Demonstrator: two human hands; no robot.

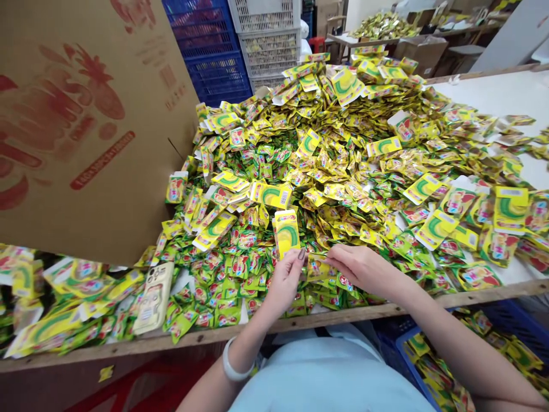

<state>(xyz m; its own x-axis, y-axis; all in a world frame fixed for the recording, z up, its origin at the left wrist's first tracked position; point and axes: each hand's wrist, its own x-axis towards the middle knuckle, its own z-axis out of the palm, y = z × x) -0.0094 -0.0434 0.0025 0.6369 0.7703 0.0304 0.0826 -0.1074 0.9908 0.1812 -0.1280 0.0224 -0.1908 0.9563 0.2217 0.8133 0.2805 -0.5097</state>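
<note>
My left hand (286, 281) is closed round the lower end of a small yellow box (287, 230) with a green curve on it and a white open flap at the top. To its right, my right hand (364, 269) pinches the edge of a yellow sachet (318, 268), which spans the gap between the two hands. Beneath and around them lie heaped green sachets (235, 264) and yellow sachets (338, 166). Other small boxes (274, 195) rest loose on the heap.
A large cardboard carton (98, 143) leans at the left. A phone in a patterned case (153, 297) lies near the table's wooden front edge (351, 315). Crates (269, 51) are stacked behind. A blue basket (405, 349) with sachets stands below the table at right.
</note>
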